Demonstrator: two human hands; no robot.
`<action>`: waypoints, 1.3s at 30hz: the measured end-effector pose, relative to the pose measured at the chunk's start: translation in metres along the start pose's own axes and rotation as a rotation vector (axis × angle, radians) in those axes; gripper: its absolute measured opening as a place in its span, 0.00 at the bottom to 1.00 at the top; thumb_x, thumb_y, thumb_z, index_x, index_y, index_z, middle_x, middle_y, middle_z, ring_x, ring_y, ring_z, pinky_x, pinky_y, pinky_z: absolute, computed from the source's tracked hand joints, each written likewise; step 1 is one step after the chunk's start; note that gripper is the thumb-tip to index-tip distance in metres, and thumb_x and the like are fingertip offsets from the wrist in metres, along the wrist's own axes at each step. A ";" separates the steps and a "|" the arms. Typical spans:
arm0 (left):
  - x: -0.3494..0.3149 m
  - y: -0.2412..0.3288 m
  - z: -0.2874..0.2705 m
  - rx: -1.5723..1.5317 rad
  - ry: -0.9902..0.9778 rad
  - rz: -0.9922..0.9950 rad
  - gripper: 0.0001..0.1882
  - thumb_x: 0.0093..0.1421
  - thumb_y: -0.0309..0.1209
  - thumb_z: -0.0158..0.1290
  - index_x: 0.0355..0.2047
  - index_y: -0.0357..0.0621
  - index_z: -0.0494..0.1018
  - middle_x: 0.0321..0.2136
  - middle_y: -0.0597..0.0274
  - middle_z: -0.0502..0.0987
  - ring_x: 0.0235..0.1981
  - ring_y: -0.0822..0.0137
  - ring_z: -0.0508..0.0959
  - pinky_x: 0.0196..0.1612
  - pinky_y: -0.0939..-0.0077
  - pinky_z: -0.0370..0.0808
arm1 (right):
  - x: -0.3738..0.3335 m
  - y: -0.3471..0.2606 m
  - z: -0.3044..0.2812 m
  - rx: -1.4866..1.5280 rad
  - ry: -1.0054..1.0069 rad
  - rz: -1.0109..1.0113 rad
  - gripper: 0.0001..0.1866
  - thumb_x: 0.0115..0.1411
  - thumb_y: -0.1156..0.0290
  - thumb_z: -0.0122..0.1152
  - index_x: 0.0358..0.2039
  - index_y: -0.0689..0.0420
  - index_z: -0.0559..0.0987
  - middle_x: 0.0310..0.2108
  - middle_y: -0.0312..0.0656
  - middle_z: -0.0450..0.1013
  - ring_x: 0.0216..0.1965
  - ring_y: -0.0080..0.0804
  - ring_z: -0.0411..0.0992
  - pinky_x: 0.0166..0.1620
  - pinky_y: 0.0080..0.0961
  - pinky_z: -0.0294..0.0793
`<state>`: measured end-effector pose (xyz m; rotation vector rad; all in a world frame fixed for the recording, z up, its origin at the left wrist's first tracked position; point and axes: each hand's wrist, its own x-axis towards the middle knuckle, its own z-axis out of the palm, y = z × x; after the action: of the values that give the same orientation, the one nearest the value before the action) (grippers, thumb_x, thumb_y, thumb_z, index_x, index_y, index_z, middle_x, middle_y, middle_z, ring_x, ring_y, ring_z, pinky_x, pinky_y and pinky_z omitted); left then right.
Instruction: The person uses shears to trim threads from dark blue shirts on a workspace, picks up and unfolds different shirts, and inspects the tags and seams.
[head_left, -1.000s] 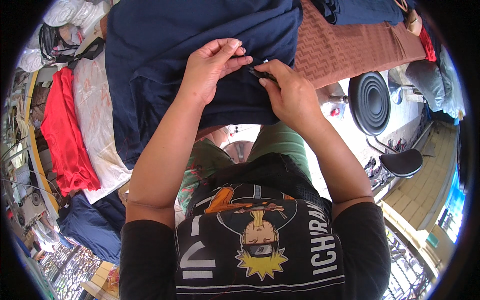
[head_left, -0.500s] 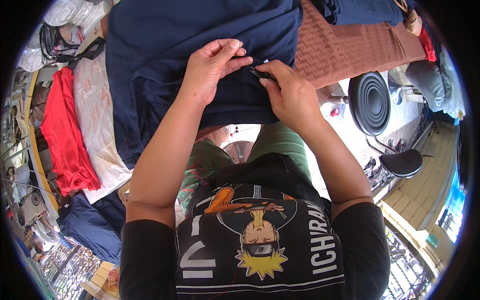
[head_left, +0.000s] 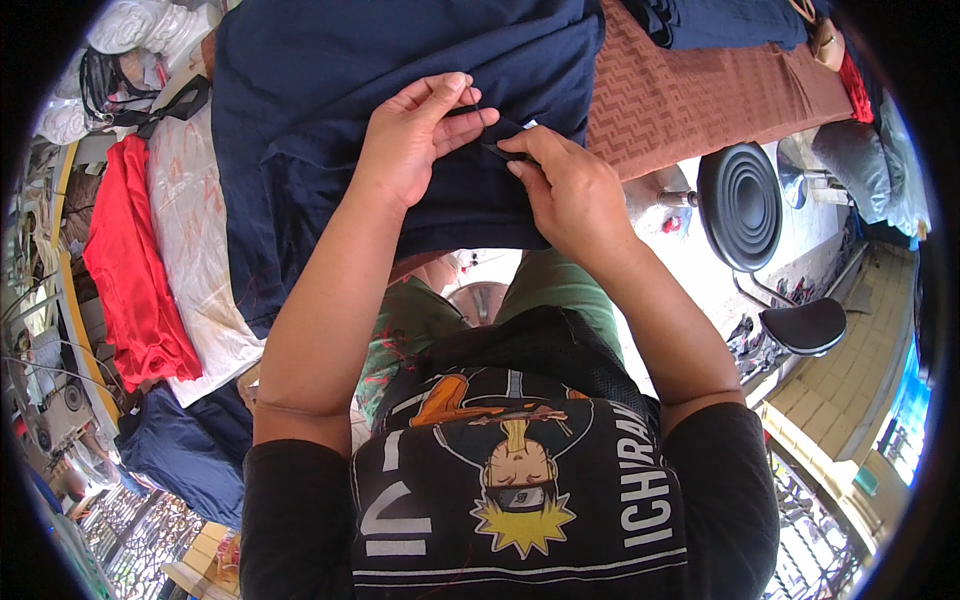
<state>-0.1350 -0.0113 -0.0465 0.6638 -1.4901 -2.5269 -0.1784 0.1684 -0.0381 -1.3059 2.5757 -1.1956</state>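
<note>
A dark navy cloth (head_left: 330,70) is spread over the work surface and hangs down at the near side. Above it, my left hand (head_left: 420,130) pinches thumb and index finger together at what looks like a thin dark thread; the other fingers are curled loosely. My right hand (head_left: 570,185) is closed just to the right. Between its thumb and index finger is a small dark pointed tool (head_left: 502,152), which looks like thread snips. Its point is directed toward the left hand. A small white tag (head_left: 530,125) shows beside the right index finger.
Right of the cloth lies a brown patterned cover (head_left: 690,95), with folded dark garments (head_left: 730,25) at its far end. A black round-seated stool (head_left: 738,207) stands to the right. Red cloth (head_left: 135,260) and white sheeting (head_left: 195,220) hang at the left.
My left hand has shifted slightly left and up. My right hand has moved a little left and down, carrying the dark pointed tool with it. The cloth has hardly moved.
</note>
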 end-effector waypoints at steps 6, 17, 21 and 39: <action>0.002 0.000 -0.004 -0.072 -0.012 -0.010 0.11 0.63 0.34 0.55 0.40 0.41 0.75 0.35 0.64 0.78 0.38 0.63 0.81 0.46 0.67 0.78 | -0.002 0.003 -0.003 0.053 0.035 0.046 0.09 0.57 0.75 0.57 0.39 0.56 0.74 0.35 0.45 0.76 0.36 0.48 0.75 0.36 0.39 0.75; -0.011 0.016 -0.010 0.067 -0.163 -0.025 0.11 0.63 0.35 0.54 0.41 0.40 0.75 0.33 0.63 0.78 0.38 0.62 0.82 0.46 0.69 0.77 | 0.010 -0.006 -0.003 0.002 0.050 0.005 0.09 0.57 0.74 0.57 0.40 0.54 0.75 0.34 0.45 0.76 0.37 0.47 0.76 0.36 0.40 0.75; -0.085 0.119 -0.044 0.804 -0.881 -0.180 0.10 0.61 0.32 0.55 0.37 0.40 0.79 0.35 0.58 0.82 0.43 0.58 0.81 0.54 0.60 0.69 | 0.015 0.005 -0.033 -0.012 0.143 -0.001 0.10 0.58 0.74 0.59 0.41 0.54 0.77 0.35 0.47 0.77 0.36 0.44 0.77 0.38 0.34 0.75; -0.199 0.063 -0.112 1.016 0.394 0.619 0.20 0.53 0.34 0.63 0.44 0.40 0.75 0.42 0.54 0.77 0.47 0.58 0.76 0.53 0.64 0.69 | 0.082 -0.091 0.072 -0.148 -0.044 -0.193 0.24 0.52 0.54 0.68 0.46 0.51 0.76 0.31 0.46 0.78 0.32 0.48 0.77 0.36 0.36 0.75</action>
<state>0.0848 -0.0668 0.0218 0.5934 -2.2760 -1.0283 -0.1459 0.0342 -0.0057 -1.6231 2.6002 -1.0014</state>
